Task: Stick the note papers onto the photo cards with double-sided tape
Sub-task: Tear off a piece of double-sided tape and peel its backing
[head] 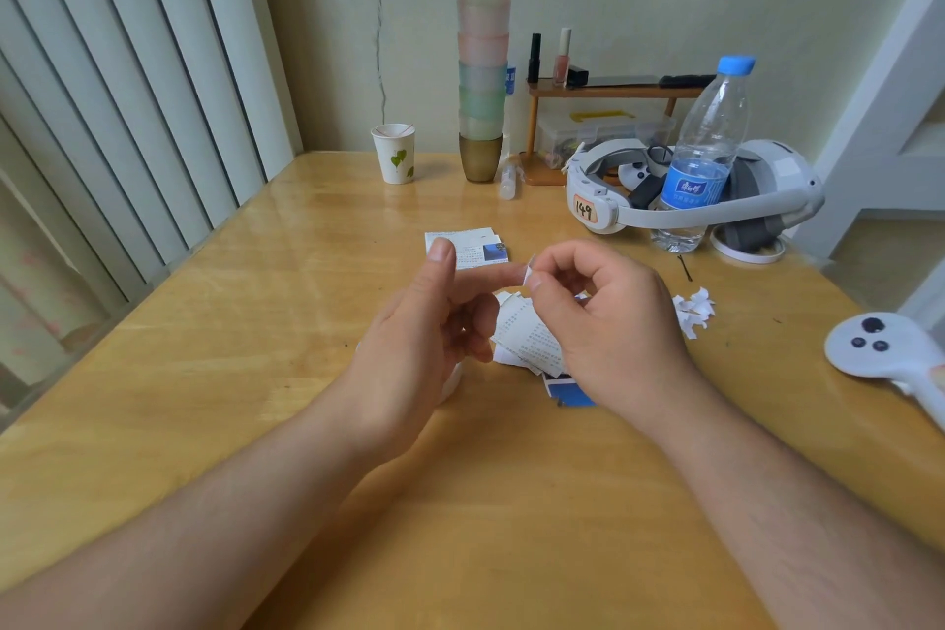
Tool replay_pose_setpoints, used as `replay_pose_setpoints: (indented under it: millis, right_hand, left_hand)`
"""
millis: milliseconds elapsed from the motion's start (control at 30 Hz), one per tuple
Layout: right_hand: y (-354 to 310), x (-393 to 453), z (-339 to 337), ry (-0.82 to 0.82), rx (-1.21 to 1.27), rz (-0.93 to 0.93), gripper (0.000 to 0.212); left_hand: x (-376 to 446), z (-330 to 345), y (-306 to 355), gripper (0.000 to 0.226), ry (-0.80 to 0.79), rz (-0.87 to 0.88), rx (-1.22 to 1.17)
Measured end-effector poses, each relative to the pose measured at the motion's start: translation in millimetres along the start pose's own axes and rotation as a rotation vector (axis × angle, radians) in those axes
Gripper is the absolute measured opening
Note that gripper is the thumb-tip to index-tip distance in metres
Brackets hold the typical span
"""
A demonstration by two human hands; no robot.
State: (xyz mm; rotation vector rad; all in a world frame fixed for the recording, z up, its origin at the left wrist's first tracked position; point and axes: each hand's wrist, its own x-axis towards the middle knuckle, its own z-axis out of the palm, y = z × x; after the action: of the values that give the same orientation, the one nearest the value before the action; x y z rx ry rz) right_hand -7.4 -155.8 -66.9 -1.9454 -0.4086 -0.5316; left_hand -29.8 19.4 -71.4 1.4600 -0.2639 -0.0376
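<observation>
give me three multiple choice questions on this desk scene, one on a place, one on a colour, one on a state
1. Where do the torn white scraps lie?
A. right of the right hand
B. inside the paper cup
C. on the shelf

2. What colour is the water bottle cap?
A. red
B. blue
C. green

3. What is the right hand doing?
A. lying flat on the table
B. holding the bottle
C. pinching a small white strip

Answers: 1 A, the scraps sit on the table beyond that hand. 2 B, the cap is plainly blue. 3 C, its fingers pinch the strip at the left hand's fingertip.
</observation>
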Motion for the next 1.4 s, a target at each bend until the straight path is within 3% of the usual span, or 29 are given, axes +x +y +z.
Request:
replay_pose_setpoints:
  millis: [233, 733, 867, 1000, 1100, 1300, 1400]
  right_hand:
    - [-2, 3, -5, -0.109, 0.204, 0.165, 0.019]
    - [-3, 8, -13, -0.143, 0.337, 0.279, 0.027]
    - [1, 14, -27, -0.096, 0.217, 0.271, 0.015]
    - [19, 27, -72, 0.022, -0.289, 0.194, 0.014]
    - [40, 32, -101, 0.032, -0.556, 0.245, 0.013]
    - [77, 36, -105, -0.055, -0.666, 0.381, 0.01]
    - [80, 37, -107, -0.064, -0.694, 0.396, 0.02]
  left_hand:
    - [5, 0, 7, 0.077, 0.001, -0.163, -0.341]
    - [6, -1, 13, 0.081, -0.06, -0.374, -0.57]
    - [7, 0, 10, 0.081, -0.085, -0.394, -0.577]
    - [6, 1, 4, 0.075, -0.123, -0.4, -0.53]
    - [5, 6, -3, 0.068, -0.136, -0.379, -0.403]
    - [8, 15, -17, 0.062, -0.037, -0.256, -0.173]
    - [12, 8, -21, 0.06, 0.069, -0.212, -0.031]
